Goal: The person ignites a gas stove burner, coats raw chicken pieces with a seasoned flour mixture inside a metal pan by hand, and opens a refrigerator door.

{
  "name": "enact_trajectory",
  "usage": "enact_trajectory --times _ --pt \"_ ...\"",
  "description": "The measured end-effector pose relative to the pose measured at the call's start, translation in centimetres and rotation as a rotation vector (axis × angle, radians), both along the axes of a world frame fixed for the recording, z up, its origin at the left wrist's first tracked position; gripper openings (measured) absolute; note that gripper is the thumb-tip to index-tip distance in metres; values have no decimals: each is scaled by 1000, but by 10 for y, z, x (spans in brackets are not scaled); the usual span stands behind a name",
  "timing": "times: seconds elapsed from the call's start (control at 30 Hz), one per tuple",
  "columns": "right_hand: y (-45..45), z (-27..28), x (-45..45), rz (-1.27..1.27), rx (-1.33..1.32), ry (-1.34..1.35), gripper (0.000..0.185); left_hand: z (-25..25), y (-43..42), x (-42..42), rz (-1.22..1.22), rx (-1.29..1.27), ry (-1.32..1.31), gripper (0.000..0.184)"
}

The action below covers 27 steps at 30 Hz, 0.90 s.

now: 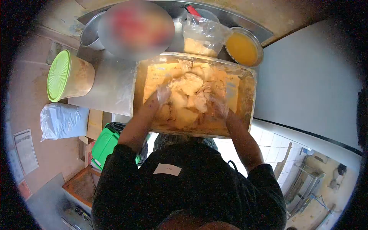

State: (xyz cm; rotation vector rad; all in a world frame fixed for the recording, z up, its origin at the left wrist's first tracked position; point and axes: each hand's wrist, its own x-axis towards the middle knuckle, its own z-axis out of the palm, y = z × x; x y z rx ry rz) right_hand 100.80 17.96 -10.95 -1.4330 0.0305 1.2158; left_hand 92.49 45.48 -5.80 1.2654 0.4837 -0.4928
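Observation:
A large rectangular metal tray (252, 92) sits in front of me, its bottom covered with yellowish-orange flour or breading. Heaped in its middle are several coated pieces (186, 83) that look like raw meat, perhaps chicken. My left hand (163, 94), in a thin clear plastic glove, is inside the tray at the left side of the heap. Gloved the same way, my right hand (218, 105) is at the heap's right side, against the coated pieces. Blur and coating hide the fingers of both hands, so their grip is unclear.
Behind the tray stand a clear plastic bag (199, 44) of crumb-like breading and a round pan (242, 48) of orange-yellow liquid. A blurred round shape (136, 28) covers the back left. To the left are a green-lidded tub (78, 76) and a white plastic bag (65, 120).

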Motion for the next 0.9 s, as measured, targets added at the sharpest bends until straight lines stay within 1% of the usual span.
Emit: enact_trajectory --times 0.03,0.07,0.13,0.17,0.2,0.23,0.3,0.33,0.37,0.43,0.5,0.57,0.63,0.7,0.77,0.83,0.87,0.9 --pt "-3 27 -2 20 6 34 61 2 9 -4 -9 45 -23 65" --pt "-13 46 3 81 48 4 61 5 21 -10 -21 107 -54 65" --pt "-20 97 5 87 -48 -102 61 18 48 -19 -47 276 -64 65" --pt "-28 111 11 87 -97 -158 60 23 58 -23 -60 370 -32 65" --pt "-42 109 21 90 -163 -236 59 25 67 -26 -69 460 7 65" --pt "-55 94 33 118 -234 -360 59 21 75 -29 -73 544 56 65" --pt "-74 35 68 252 -378 -676 57 1 85 -31 -53 640 154 65" --pt "-75 7 81 311 -424 -783 57 -12 84 -29 -33 653 194 65" --pt "-72 -24 91 381 -427 -899 56 -20 80 -24 2 602 187 65" --pt "-8 16 77 258 -493 -468 57 -22 61 -10 54 458 140 65" --pt "32 56 61 18 -314 3 59 -14 30 8 55 299 58 66" --pt "44 49 57 2 -138 124 62 -12 9 21 36 213 43 66" --pt "54 46 56 -12 38 243 65 -10 6 21 25 158 25 66" --pt "53 51 58 -20 47 148 66 -6 20 9 37 183 -19 66" --pt "28 83 54 -30 -115 -147 65 -8 43 -7 62 324 24 66" --pt "-9 49 89 146 -287 -241 64 -23 71 -7 99 493 181 66" --pt "-11 58 97 209 -354 -315 62 -36 84 -2 127 536 259 66" --pt "-11 77 106 274 -421 -391 61 -33 90 4 161 537 294 66"
